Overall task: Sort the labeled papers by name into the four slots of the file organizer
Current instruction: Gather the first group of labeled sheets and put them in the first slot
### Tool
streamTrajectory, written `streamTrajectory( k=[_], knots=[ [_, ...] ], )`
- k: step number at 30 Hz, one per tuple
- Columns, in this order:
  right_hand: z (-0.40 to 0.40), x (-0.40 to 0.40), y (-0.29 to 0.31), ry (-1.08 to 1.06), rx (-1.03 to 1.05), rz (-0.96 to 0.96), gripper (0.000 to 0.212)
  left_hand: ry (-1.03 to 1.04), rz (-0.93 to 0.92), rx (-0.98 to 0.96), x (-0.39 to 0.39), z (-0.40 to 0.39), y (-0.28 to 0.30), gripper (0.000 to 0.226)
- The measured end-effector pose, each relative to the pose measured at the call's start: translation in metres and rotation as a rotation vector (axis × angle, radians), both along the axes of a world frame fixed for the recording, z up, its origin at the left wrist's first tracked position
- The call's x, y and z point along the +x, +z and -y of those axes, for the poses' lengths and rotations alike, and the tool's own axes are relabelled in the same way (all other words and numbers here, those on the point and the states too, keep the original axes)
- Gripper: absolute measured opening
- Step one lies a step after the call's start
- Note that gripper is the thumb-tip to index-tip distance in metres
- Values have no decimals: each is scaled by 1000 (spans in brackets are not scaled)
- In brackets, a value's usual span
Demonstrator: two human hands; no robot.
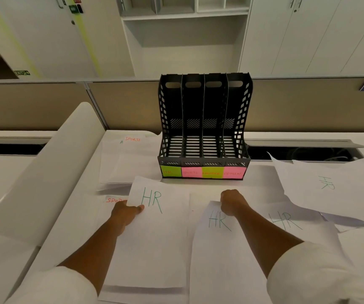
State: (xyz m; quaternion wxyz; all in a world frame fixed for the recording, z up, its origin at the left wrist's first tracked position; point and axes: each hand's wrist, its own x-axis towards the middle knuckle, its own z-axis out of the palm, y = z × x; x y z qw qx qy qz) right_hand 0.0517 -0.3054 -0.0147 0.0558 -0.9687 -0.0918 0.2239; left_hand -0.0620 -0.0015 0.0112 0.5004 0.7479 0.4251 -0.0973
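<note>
Gathering HR sheets | left hand (125, 213) pinched left edge of HR paper (154, 233) lying on counter (262, 183); right hand (231, 201) curled at top edge of second HR paper (220, 249), grip likely | sheets looked light, floppy, crease-prone, best held by edge | file organizer (204, 128) stood behind, all four slots empty

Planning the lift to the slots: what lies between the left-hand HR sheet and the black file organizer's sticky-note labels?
In the head view, only bare white desk separates the white HR sheet in the left hand from the black four-slot plastic organizer.
</note>
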Motion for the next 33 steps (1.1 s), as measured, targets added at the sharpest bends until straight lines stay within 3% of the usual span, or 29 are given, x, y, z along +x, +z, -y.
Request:
streamTrajectory(
  k=[7,11,15,24,33],
  knots=[
    [12,8,17,-57,203,-73,31,-39,28,-30,1,9,2,43],
    [4,5,26,-181,597,-154,15,-144,21,-95,3,18,6,42],
    [-10,0,32,-263,805,-187,20,-224,-9,-85,8,30,11,44],
    [-41,4,43,-428,980,-152,16,-265,-40,-154,15,53,12,57],
    [-43,7,27,-620,934,-168,17,-253,-87,-311,20,75,8,71]
  ],
)
